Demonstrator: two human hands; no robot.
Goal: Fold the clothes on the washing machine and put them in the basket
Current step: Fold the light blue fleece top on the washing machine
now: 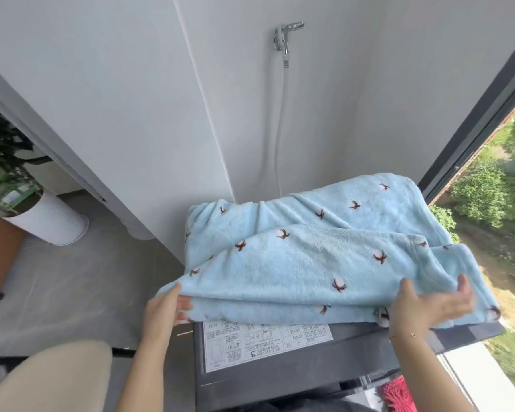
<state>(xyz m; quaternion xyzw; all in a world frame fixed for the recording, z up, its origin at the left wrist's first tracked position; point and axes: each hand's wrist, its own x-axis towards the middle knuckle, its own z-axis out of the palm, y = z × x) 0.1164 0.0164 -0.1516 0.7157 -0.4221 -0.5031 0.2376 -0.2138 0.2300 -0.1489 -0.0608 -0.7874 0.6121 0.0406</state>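
Left hand [164,307]: thumb on top and fingers beneath the near-left corner of the light blue fleece garment [315,254], pinching that folded edge. Just left of this grip and lower, a beige rounded surface [51,379]; cannot tell what it is. Farther left and beyond, a white plant pot [46,223] with dark foliage stands on the grey floor.

Between the two grips: garment lies spread over the top of the dark grey washing machine [295,367], an upper layer folded toward the person, brown-and-white flower print visible. Directly below the held edge, a white instruction label [265,340] on the machine top, partly covered by fabric.

Beyond the grips, on the white wall: chrome tap [286,35] with a white hose running down behind the garment.

Right hand [428,304]: on the near-right edge of the garment, thumb over the folded layer, fingers spread and fairly straight; whether fabric is pinched underneath, cannot tell. Below this hand, something red and shaggy [396,395]. To its right, a window with greenery outside.
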